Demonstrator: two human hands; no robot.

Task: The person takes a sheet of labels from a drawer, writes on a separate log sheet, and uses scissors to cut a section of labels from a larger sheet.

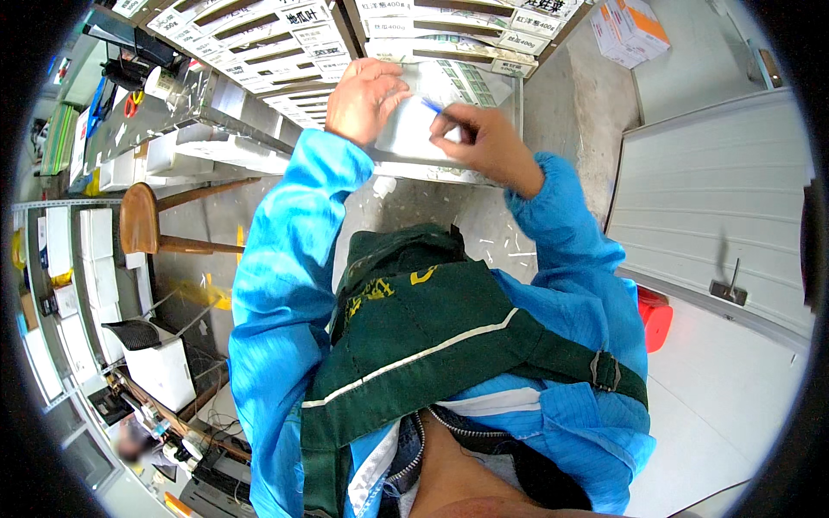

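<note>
A grey, shiny tray-like surface (406,138) lies under both hands at the foot of a slotted rack. On it rests a sheet printed with rows of green and white labels (466,84), partly under a clear sheen. My right hand (484,142) is closed around a slim blue pen-like stick (432,105), whose end sticks out toward my left hand. Over the tray's left part, my left hand (367,97) has bent fingers, their tips close to the thumb. Whatever lies between them, if anything, is too small to make out.
The label-covered rack (302,52) rises just beyond my hands. At left stand a workbench (199,112) with orange-handled scissors (132,104) and a wooden stool (140,218). An orange and white carton (629,33) sits far right, near a white panel (708,190) and a red bin (654,319).
</note>
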